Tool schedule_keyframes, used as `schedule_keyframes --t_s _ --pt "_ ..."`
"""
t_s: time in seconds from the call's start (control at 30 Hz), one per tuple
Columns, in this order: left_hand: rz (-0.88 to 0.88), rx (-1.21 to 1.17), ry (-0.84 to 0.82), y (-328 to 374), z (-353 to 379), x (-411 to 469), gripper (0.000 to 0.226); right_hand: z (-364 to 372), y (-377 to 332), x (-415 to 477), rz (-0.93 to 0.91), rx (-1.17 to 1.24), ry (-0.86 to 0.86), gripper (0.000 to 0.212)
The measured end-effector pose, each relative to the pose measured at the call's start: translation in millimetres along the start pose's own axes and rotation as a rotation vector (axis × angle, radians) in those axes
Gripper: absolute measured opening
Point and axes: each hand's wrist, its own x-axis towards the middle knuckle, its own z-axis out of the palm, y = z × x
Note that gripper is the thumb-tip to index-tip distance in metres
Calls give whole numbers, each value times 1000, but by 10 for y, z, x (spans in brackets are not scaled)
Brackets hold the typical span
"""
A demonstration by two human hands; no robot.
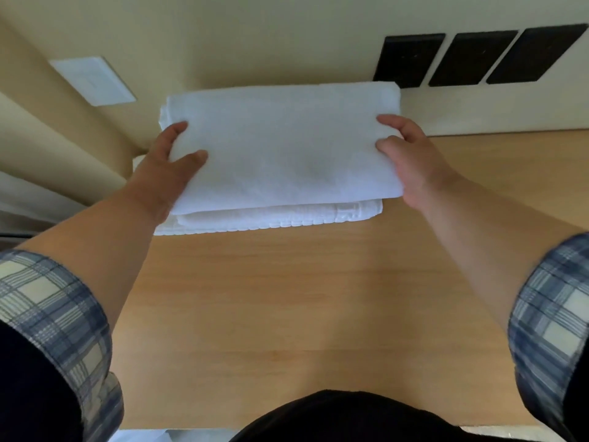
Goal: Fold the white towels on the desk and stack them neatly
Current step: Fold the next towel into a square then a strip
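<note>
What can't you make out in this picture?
Head view:
- Left hand and right hand: most fingers are hidden under the top towel.
- Stack: only its near edge shows, so the towel count is unclear.
- Black wall plates: too blurred to identify.

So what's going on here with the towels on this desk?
A person grips a folded plain white towel by its short ends, left hand on one, right hand on the other, thumbs on top. It is over a second folded white towel with a ribbed border, lying on the light wooden desk by the wall. Whether the upper one fully rests on it is unclear.
</note>
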Motion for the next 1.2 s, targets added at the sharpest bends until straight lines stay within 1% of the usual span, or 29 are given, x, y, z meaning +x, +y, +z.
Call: schedule_keyframes --t_s 0.17,0.27,0.37,0.43,0.5,0.53,0.57,0.6,0.63,0.67,0.7,0.73,0.77,0.83,0.9,0.97,1.03,1.13,1.2 --pt "-115 23 -135 -358 116 54 49 132 346 142 113 -57 -42 42" --pt "-139 -12 -129 -426 154 75 46 162 346 178 146 -42 -28 42" --pt "-145 -20 -148 -432 155 67 45 181 299 188 167 -38 -28 38" --pt "-137 31 -148 -423 164 49 47 183 318 160 174 -72 -28 37" --pt "-111 215 -83 -396 183 54 55 198 314 118 113 -219 -6 40" --pt "-84 356 -18 -352 196 49 58 206 301 112 33 -355 36 43" --pt "-21 499 66 -282 221 24 59 223 280 118 -86 -523 104 46" --pt "99 618 142 -195 272 -19 59 263 257 125 -226 -694 159 49" --pt "252 694 164 -97 350 -70 58 345 225 114 -348 -838 169 51" --pt "396 750 117 5 458 -125 58 458 184 87 -436 -946 128 54" --pt "506 805 26 89 587 -178 59 586 148 62 -483 -1030 50 57" --pt "567 863 -69 140 718 -215 60 711 131 44 -494 -1105 -33 60" --pt "568 925 -146 166 832 -230 62 810 136 40 -476 -1185 -96 64" --pt "450 1015 -214 166 941 -163 69 862 150 101 -393 -1303 -142 73" --pt "320 1038 -200 131 913 -17 75 784 124 205 -297 -1317 -118 85" --pt "237 1044 -191 115 821 125 77 676 107 298 -208 -1326 -99 92" --pt "154 1047 -188 101 716 222 78 587 104 342 -133 -1334 -94 94" --pt "-20 998 -145 89 523 245 77 471 73 314 -50 -1300 -82 89" --pt "-101 1072 -93 201 488 205 78 378 29 225 -38 -1280 -67 87"
